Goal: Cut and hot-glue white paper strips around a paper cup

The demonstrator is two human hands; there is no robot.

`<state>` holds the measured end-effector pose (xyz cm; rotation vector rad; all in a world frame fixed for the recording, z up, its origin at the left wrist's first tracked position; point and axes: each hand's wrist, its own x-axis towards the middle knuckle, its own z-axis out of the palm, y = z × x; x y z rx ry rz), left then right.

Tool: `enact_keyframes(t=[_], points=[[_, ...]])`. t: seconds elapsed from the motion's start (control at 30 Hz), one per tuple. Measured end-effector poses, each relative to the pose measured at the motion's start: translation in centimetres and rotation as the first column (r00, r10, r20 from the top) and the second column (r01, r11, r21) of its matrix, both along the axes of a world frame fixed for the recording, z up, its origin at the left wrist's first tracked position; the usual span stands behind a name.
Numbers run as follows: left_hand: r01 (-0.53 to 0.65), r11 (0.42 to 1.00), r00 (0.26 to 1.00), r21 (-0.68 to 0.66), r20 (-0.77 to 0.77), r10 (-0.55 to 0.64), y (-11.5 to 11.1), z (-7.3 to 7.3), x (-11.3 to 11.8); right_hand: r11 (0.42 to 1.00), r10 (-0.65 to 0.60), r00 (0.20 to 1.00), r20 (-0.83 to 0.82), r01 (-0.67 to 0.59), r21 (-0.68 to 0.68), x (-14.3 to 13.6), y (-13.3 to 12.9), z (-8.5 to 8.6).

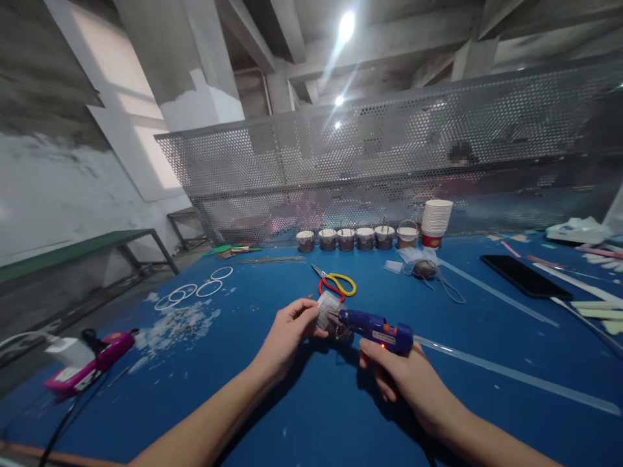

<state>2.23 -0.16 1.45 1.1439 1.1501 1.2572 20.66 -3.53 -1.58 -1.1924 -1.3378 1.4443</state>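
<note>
My left hand [287, 334] pinches a small whitish, cup-like piece [328, 307] with brown twine below it. In my right hand [406, 373] is a blue hot glue gun [377, 329], its nozzle pointing left and meeting the piece, as far as can be seen. An orange-red light glows on the gun. A clear glue stick [516, 374] extends to the right from behind it. Just beyond my left hand, scissors [343, 285] with red and yellow handles lie on the blue table [311, 415].
Several small cups [365, 239] line the back beside stacked paper cups [437, 220]. Tangled twine [425, 269] and a black phone [523, 275] lie right. White rings [209, 288], scraps and a magenta power strip [92, 366] are left. A perforated metal screen [370, 168] stands behind.
</note>
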Motion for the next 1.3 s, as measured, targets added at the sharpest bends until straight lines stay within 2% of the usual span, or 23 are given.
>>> enact_keyframes(t=[0.17, 0.27, 0.37, 0.5, 0.67, 1.0, 1.3], points=[[0.031, 0.999, 1.000, 0.016, -0.004, -0.031, -0.1, 0.0, 0.0, 1.000, 0.003, 1.000, -0.028, -0.003, 0.006, 0.1, 0.0, -0.1], [0.046, 0.998, 0.992, 0.052, -0.122, -0.039, -0.2, 0.0, 0.0, 1.000, 0.004, 0.999, -0.035, -0.004, 0.003, 0.3, -0.1, 0.1], [0.008, 0.995, 0.969, 0.095, -0.248, 0.016, -0.5, -0.1, 0.3, 1.000, -0.003, 0.999, -0.040, 0.003, 0.000, 0.5, -0.2, 0.2], [0.007, 0.990, 0.946, 0.143, -0.322, 0.040, -0.7, -0.5, 0.7, 1.000, 0.006, 0.999, -0.035, -0.005, 0.007, 0.5, -0.2, 0.1], [0.029, 0.982, 0.938, 0.188, -0.344, 0.038, -0.7, -0.9, 0.6, 1.000, 0.012, 0.999, -0.036, -0.011, 0.007, 0.5, -0.2, 0.1], [0.034, 0.980, 0.940, 0.194, -0.339, 0.035, -0.7, -0.7, 0.5, 1.000, 0.004, 1.000, 0.000, -0.004, -0.030, 0.0, -0.2, -0.2], [0.042, 0.981, 0.948, 0.190, -0.318, 0.021, -1.2, -0.2, 0.8, 0.999, 0.024, 0.996, -0.089, -0.027, -0.032, -0.3, 0.1, -0.5]])
